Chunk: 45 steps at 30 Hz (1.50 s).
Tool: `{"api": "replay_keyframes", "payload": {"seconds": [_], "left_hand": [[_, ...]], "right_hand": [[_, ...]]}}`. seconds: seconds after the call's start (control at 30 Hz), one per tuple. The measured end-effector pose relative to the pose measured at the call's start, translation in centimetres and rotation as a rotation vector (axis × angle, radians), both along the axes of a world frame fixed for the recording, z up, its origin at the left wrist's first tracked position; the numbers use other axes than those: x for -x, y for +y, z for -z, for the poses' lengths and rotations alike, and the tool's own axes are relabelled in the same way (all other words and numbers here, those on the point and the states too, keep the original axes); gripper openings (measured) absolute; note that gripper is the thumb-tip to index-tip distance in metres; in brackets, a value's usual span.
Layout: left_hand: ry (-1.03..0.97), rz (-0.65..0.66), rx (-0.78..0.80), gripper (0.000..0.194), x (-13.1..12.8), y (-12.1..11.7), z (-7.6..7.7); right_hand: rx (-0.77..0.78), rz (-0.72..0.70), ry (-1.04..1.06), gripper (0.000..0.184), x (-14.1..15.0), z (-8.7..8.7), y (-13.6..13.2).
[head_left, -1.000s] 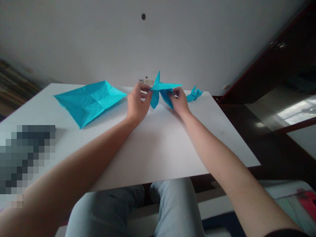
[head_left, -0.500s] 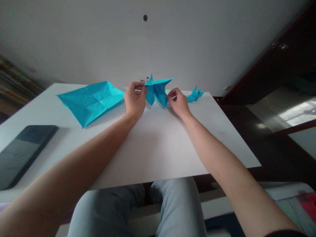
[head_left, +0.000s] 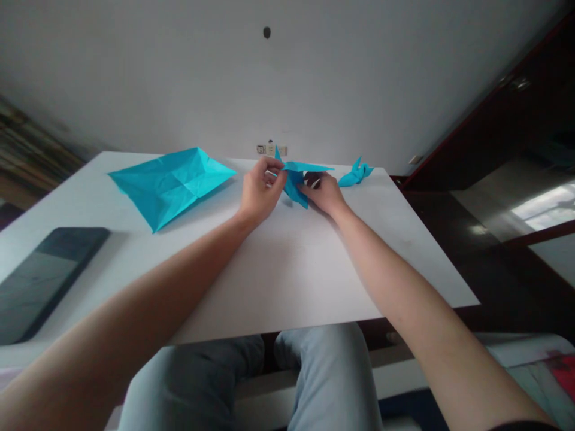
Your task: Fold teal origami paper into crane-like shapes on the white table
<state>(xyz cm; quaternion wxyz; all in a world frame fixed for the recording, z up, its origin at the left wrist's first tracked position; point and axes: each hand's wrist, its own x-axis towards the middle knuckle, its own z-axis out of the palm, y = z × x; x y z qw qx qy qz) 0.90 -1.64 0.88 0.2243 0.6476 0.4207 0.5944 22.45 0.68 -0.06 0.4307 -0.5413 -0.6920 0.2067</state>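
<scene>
Between my hands, above the far part of the white table [head_left: 296, 275], is a blue folded paper [head_left: 294, 187] with a pointed tip sticking up and a long flap reaching right. My left hand [head_left: 264, 187] pinches its left side between thumb and fingers. On the lower right, under the flap, my right hand [head_left: 324, 191] grips the paper, its fingertips partly hidden by it. Just right of that hand lies a small blue origami figure [head_left: 357, 173] with pointed ends. A creased blue paper sheet [head_left: 173, 182] rests on the table to the left.
A dark smartphone [head_left: 49, 281] lies at the table's left side. Behind the table rises a grey wall with sockets [head_left: 271, 149] low down. The table's right edge drops to a dark floor [head_left: 467, 251]. My legs [head_left: 327, 371] are under the front edge.
Both hands are closer together, the left having moved right and slightly down. The folded paper has shifted right and lower, and its long flap now reaches over my right fingers.
</scene>
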Motion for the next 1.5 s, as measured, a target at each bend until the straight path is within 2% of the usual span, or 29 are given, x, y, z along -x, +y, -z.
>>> {"api": "replay_keyframes", "payload": {"seconds": [0.17, 0.37, 0.53, 0.67, 0.87, 1.1, 1.23, 1.37, 1.5], "left_hand": [[-0.022, -0.049, 0.027, 0.013, 0.3, 0.7, 0.5], [-0.132, -0.173, 0.056, 0.023, 1.7, 3.4, 1.8], [-0.198, -0.215, 0.134, 0.025, 2.3, 5.0, 2.8], [-0.195, -0.183, 0.113, 0.035, 2.4, 5.2, 3.2], [-0.183, -0.206, 0.107, 0.015, 2.3, 4.7, 2.9], [-0.191, -0.279, 0.132, 0.015, 2.4, 4.6, 2.5], [-0.198, -0.173, 0.224, 0.018, 2.0, 3.8, 2.1], [-0.109, 0.072, 0.318, 0.051, 1.5, 2.4, 1.9], [0.037, 0.176, 0.160, 0.075, 1.2, 2.0, 2.7]], "right_hand": [[-0.034, -0.001, -0.011, 0.016, -0.2, 0.1, 0.2], [-0.043, -0.075, 0.192, 0.029, -0.5, -0.2, 0.7], [-0.043, -0.176, 0.406, 0.038, -0.6, -0.8, 0.7], [-0.016, -0.148, 0.463, 0.044, -0.5, -1.0, 0.5], [-0.005, -0.116, 0.459, 0.052, -0.6, -0.9, 0.7], [-0.075, -0.064, 0.412, 0.054, -0.4, -1.1, 0.1], [-0.106, -0.059, 0.397, 0.052, -0.1, -0.9, 0.0], [-0.139, -0.024, 0.405, 0.046, 0.3, -0.7, 0.1], [-0.088, 0.005, 0.461, 0.055, 0.7, -0.8, 0.1]]}}
